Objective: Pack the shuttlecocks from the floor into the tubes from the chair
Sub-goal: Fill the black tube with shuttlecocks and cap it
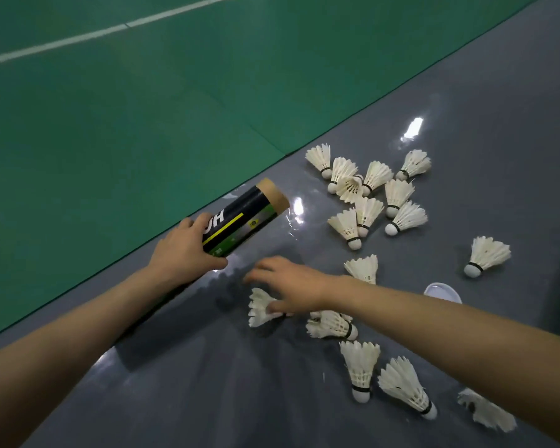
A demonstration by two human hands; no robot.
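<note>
Left forearm (62,344) and right forearm (450,328) fill the near edge, both bare. Left hand (188,247) grips the shuttlecock tube (246,215) around its lower half, fingers wrapped round it. The tube is tilted, its open cardboard-rimmed mouth pointing up and away from the hand, off the grey floor (207,383). Right hand (291,286) sits just right of the left hand, below the tube. Its thumb pinches the held shuttlecock (261,307) at the cork end, feathers sticking out left. The fingers are stretched out and blurred, the cork hidden under the palm. Loose shuttlecocks (369,195) lie scattered on the floor beyond the right hand, and more lie under and on the near side of the right forearm. One sits apart, far right. A white tube cap (442,292) lies just beyond the right forearm. Green court mat (126,124) with a white line (78,38) runs beyond the left hand.
</note>
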